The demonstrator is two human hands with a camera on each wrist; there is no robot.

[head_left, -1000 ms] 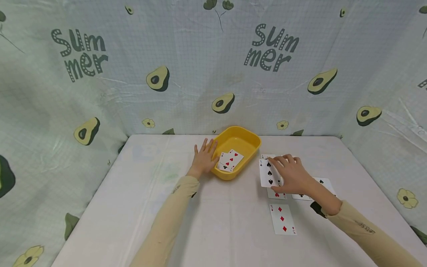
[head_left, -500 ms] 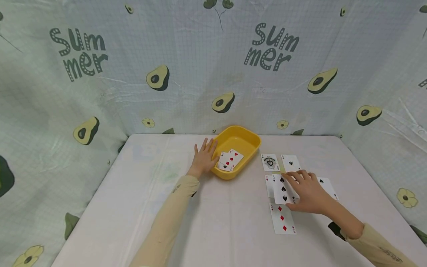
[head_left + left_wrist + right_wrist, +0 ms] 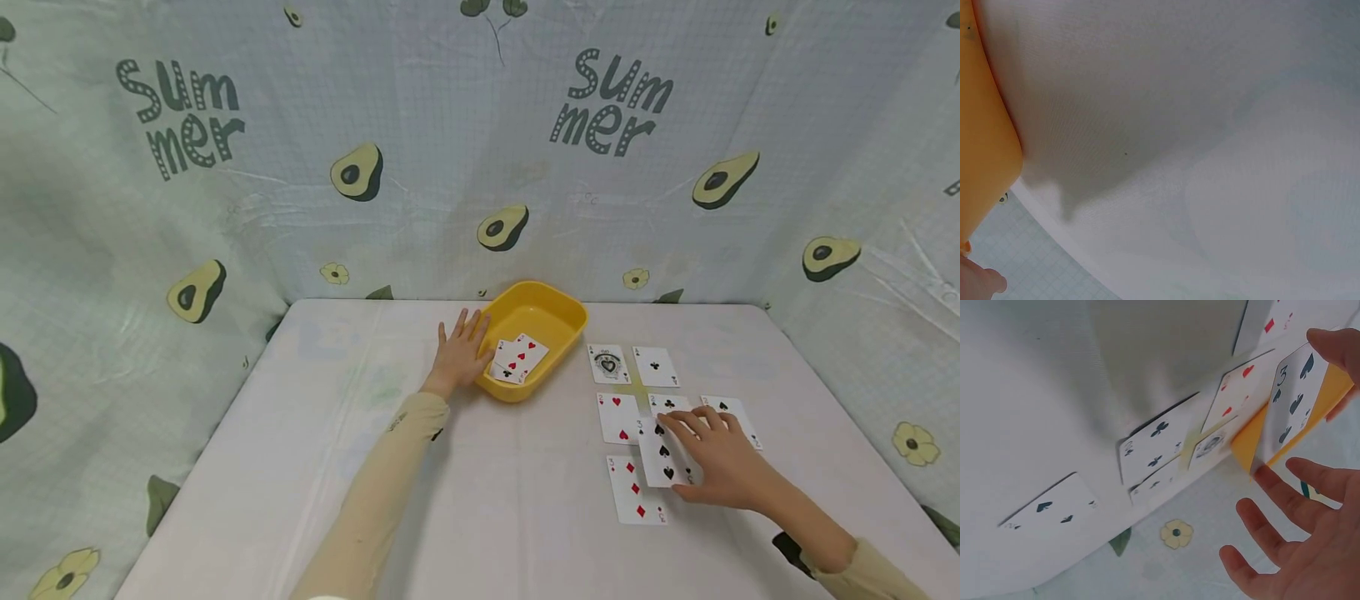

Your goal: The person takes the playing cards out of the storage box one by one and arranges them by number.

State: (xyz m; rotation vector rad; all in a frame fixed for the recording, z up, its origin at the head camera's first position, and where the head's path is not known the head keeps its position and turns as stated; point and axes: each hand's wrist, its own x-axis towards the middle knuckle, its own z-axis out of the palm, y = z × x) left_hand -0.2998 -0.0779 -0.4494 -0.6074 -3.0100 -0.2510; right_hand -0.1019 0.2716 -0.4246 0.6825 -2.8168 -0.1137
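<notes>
My right hand (image 3: 723, 462) pinches the three of spades (image 3: 663, 457) by its edges, between thumb and a finger. In the right wrist view the three of spades (image 3: 1297, 394) is tilted and raised off the table, other fingers spread. In the head view it overlaps the two of clubs (image 3: 667, 403) and a corner of the three of diamonds (image 3: 636, 493). Left of it lies the two of hearts (image 3: 617, 417); to the right, the two of spades (image 3: 738, 414). My left hand (image 3: 456, 358) rests with straight fingers on the left rim of a yellow tub (image 3: 555, 312).
Inside the tub lie overlapping cards (image 3: 531, 352), the three of hearts on top. Behind the row of twos are a card with an ornate emblem (image 3: 609, 364) and the ace of clubs (image 3: 656, 367). A patterned curtain (image 3: 420, 125) hangs behind the white table (image 3: 450, 517).
My right hand has carried the three of spades toward me and to the right, from near the tub, past the two of hearts. The left hand and tub have not moved.
</notes>
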